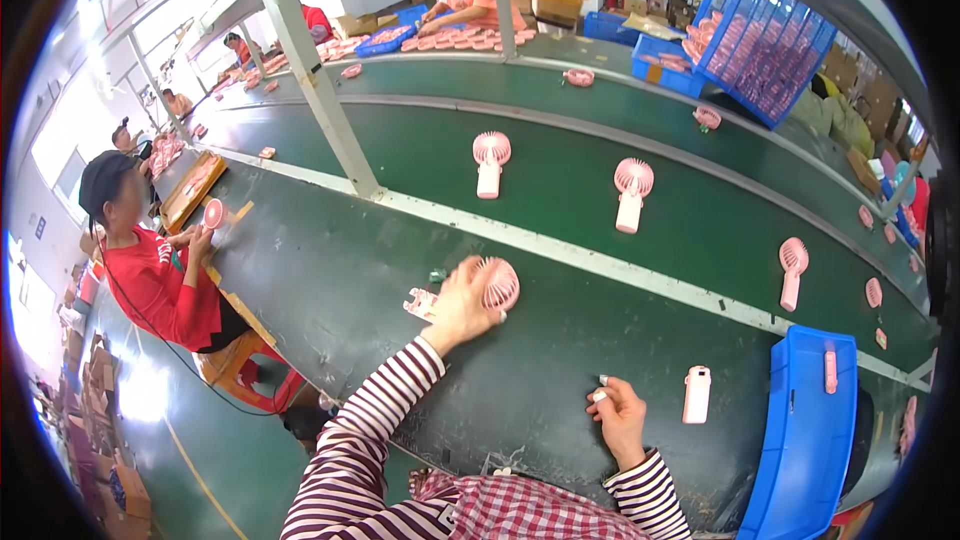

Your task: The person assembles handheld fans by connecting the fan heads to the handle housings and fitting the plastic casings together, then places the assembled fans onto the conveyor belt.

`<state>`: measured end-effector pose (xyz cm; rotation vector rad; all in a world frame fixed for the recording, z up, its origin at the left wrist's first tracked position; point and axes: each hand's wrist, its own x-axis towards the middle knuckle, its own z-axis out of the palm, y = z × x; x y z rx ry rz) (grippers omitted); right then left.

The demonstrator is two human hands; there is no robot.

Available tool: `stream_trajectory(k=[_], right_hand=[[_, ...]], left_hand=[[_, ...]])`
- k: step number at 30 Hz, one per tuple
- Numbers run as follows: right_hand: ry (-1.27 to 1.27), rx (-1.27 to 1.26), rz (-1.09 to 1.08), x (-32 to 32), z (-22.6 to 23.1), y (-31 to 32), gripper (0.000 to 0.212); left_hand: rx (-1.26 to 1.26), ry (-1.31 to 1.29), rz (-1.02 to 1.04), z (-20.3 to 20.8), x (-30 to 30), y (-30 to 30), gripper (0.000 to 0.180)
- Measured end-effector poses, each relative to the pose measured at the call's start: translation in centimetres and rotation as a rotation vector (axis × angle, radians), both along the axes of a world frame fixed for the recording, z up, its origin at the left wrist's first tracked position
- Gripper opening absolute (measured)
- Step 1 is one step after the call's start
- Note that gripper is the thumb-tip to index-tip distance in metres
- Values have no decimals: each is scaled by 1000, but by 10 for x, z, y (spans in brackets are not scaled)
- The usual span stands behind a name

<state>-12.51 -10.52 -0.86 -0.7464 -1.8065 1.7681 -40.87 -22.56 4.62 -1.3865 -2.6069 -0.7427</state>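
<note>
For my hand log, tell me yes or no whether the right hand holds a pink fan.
No: the right hand has no fan in it, while the left hand touches a pink fan.

No words or numbers are showing clearly enough to read. Blurred white lettering is crossing the red top of a seated co-worker, and a small blue sign is hanging at far left, its marks appearing illegible.

the fans are pale pink, the surface dark green, the tray bright blue; the sleeves carry dark-and-white stripes, the apron red-and-white checks, and a co-worker's shirt is red.
</note>
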Motion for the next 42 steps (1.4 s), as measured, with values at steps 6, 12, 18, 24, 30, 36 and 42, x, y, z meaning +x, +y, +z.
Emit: stream_trajectory(k=[6,12,18,24,30,36,42], right_hand=[[-120,756,22,-7,35,-10,71],[58,1066,50,-12,33,-4,68],[4,874,-69,11,26,-8,56],[59,257,-185,9,31,-15,66],[253,149,-349,-19,72,6,67],[353,-60,-445,-47,96,35,55],[408,-105,-394,-61,120,49,46]], left_hand=[[42,-524,-407,1,72,-2,82],[100,-796,-706,0,114,9,77],[245,-678,-761,-2,102,2,62],[193,-69,-354,-24,49,13,51],[-33,-146,-375,-17,50,31,45],[-260,-781,-447,10,44,47,29],[128,-2054,-318,-10,45,40,21]])
